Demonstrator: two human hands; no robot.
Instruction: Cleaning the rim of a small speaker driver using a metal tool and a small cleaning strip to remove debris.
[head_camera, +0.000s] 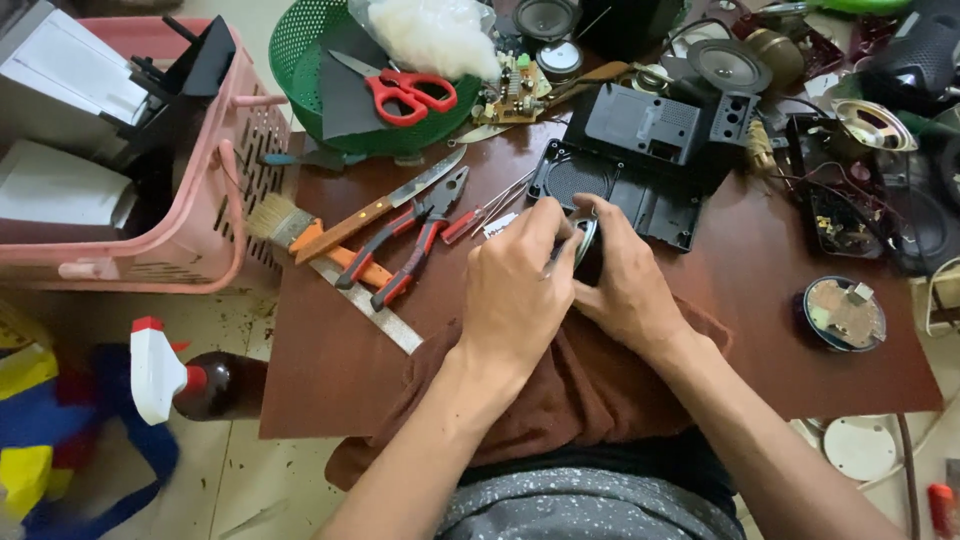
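Head view: I see my left hand and right hand meeting over a brown cloth at the near edge of the dark wooden table. Between them sits a small round speaker, black with a silvery rim, just clear of the black plastic housing behind it. The right hand's fingers are curled around the speaker's right side and press against it; the left hand's fingers are bunched together at the speaker's left rim, but I cannot tell whether they pinch a tool. To the left, close together, lie red-handled pliers, a knife, a paintbrush and a steel ruler that runs toward the cloth. Open tabletop remains near the front left corner and to the right of my forearm, up to a round circuit disc. A pink basket overhangs the left table edge.
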